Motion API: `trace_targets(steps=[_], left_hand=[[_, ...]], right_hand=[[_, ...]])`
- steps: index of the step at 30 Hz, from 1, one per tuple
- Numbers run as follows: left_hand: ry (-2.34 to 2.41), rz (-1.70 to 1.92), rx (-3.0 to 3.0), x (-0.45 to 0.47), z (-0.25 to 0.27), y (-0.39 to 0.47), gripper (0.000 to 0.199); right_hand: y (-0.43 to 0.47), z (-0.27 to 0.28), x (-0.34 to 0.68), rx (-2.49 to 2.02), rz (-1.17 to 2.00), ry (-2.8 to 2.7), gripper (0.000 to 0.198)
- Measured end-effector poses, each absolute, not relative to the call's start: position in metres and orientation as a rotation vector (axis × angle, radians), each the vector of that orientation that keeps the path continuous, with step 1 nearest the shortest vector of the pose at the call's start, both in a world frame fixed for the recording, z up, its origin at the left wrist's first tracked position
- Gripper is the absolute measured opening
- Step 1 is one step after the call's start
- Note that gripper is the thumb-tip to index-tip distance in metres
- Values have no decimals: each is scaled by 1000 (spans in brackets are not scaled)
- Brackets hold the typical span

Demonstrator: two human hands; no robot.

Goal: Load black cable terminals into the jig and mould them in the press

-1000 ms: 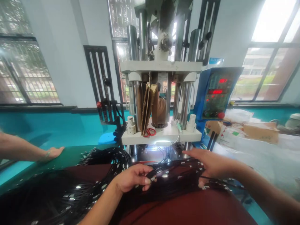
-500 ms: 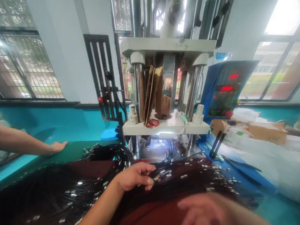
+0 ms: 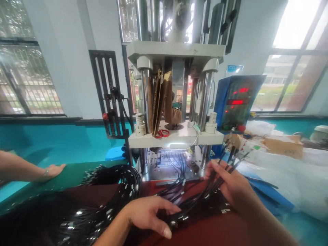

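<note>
A bunch of thin black cables (image 3: 191,204) with metal connectors stretches across the dark red work surface in front of me. My right hand (image 3: 234,186) is closed around the cables toward their right end, and some tips stick up past its fingers. At the bunch's left end is my left hand (image 3: 147,215), thumb and fingers apart around the connectors, without a closed grip. Straight ahead stands a press (image 3: 176,138); several cables run into its lit lower plate (image 3: 169,160).
A large pile of black cables (image 3: 51,212) lies at left, beside a coiled bundle (image 3: 130,177). Another person's hand (image 3: 52,172) rests on the green surface. Red-handled scissors (image 3: 162,133) and cardboard (image 3: 160,102) sit on the press. A blue control box (image 3: 237,106) and plastic bags (image 3: 284,177) are right.
My right hand has moved up and forward and taken hold of the cables. My left hand has loosened from its pinch and come lower. The view has shifted slightly.
</note>
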State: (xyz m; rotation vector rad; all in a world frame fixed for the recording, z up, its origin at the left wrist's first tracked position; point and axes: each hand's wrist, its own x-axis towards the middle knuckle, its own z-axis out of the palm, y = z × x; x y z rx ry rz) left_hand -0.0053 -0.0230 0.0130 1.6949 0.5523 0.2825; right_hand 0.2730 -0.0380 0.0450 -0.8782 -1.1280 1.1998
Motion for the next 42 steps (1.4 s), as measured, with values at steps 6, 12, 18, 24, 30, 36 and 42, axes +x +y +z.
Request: trace_targets(steps=[6,12,18,24,30,36,42], left_hand=[[533,751,1709,60,56,-39,69],[509,1075,1394,92,61,-37,25],[480,1249,1063,81,54,-41,32],[500,1313,1014,80,53,-40,29],[554,1290,991,75,50,-43,35],[595,1342,949,74,57,-46,35],[642,1336,1071,73,56,-52,34]], right_hand=[[-47,106,253,-1061,1014,-1664,29],[-35,123,250,-902,1083,-1728,55],[-24,134,259,-760,1028,-1554,58],[-25,168,240,-810,919,-1707,50],[-28,166,231,-926,743,-1804,21],[-17,144,224,-893,880,-1545,31],[-18,136,218,-891,1054,-1498,35]])
